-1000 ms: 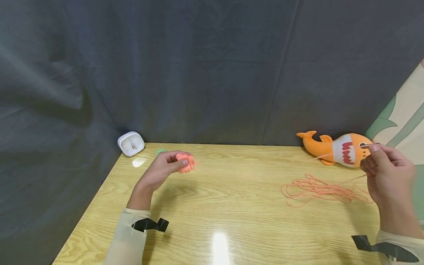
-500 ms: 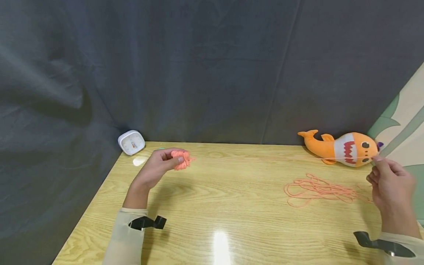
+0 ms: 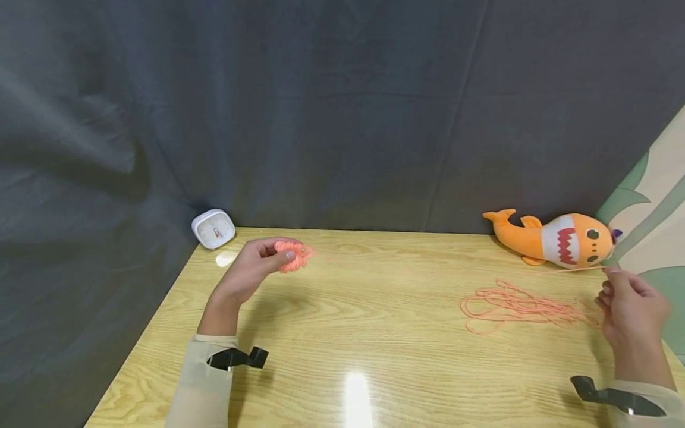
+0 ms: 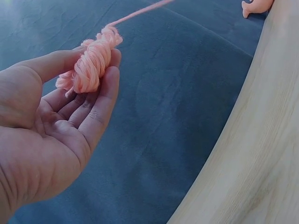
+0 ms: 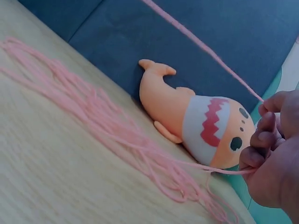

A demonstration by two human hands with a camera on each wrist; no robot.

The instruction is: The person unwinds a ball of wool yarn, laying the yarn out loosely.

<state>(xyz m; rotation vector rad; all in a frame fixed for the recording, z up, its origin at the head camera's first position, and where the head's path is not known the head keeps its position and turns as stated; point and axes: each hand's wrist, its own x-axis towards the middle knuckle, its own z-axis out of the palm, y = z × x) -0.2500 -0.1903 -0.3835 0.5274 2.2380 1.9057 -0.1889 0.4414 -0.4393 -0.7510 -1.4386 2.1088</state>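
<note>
On the left, my left hand (image 3: 248, 270) pinches a small wound bundle of coral-pink yarn (image 4: 91, 65) between thumb and fingers, above the table. A strand of yarn (image 5: 201, 44) leaves the bundle and runs across to my right hand (image 3: 634, 306), whose thumb and curled fingers grip it. From the lower fingers of that hand another length trails down to a loose heap of the same yarn (image 3: 521, 306) lying on the table. The middle of the stretched strand is too faint to follow in the head view.
An orange plush shark (image 3: 559, 241) lies at the back right, just beyond the right hand. A white clock (image 3: 213, 229) stands in the back left corner of the wooden table (image 3: 374, 321). Dark cloth (image 3: 332, 119) hangs behind.
The right hand has moved slightly lower and outward, drawing the strand out straight between the hands. The left hand has shifted a little left with its yarn bundle.
</note>
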